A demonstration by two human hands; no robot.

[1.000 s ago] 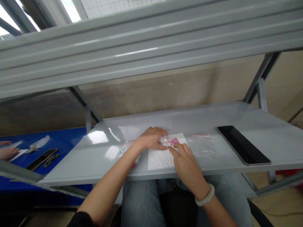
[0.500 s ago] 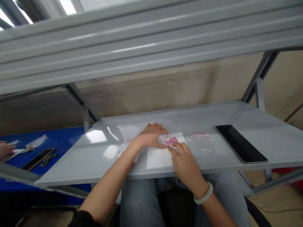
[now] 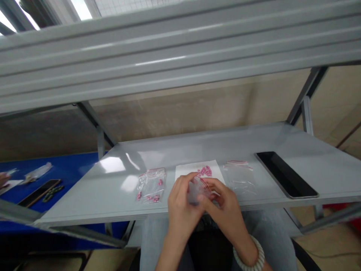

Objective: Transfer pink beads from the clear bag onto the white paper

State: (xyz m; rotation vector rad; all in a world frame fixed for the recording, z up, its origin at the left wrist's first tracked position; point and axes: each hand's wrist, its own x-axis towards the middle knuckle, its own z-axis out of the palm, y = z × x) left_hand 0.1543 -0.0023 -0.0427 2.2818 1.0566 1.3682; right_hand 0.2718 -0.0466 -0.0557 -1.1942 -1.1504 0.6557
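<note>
Near the table's front edge, my left hand (image 3: 182,199) and my right hand (image 3: 222,201) are both closed on a small clear zip bag (image 3: 194,191) with a red seal line. What lies inside that bag is blurred. Just beyond my fingers, a pile of pink beads (image 3: 205,171) rests on a sheet of white paper (image 3: 183,170). To the left lies a clear zip bag with a few pink beads in it (image 3: 152,186). Flat clear zip bags with red seals (image 3: 239,177) lie to the right of the paper. A bracelet (image 3: 255,256) circles my right wrist.
A large black phone (image 3: 286,174) lies on the grey table (image 3: 93,188) at the right. Above runs a grey metal beam (image 3: 169,56). On a blue table (image 3: 84,160) at the left are another phone (image 3: 41,192), dark green beads (image 3: 52,194) and another person's hand (image 3: 3,178).
Both hands have come back from the bead pile toward my body, lifting the small bag off the paper. The bag of beads at the left is now uncovered.
</note>
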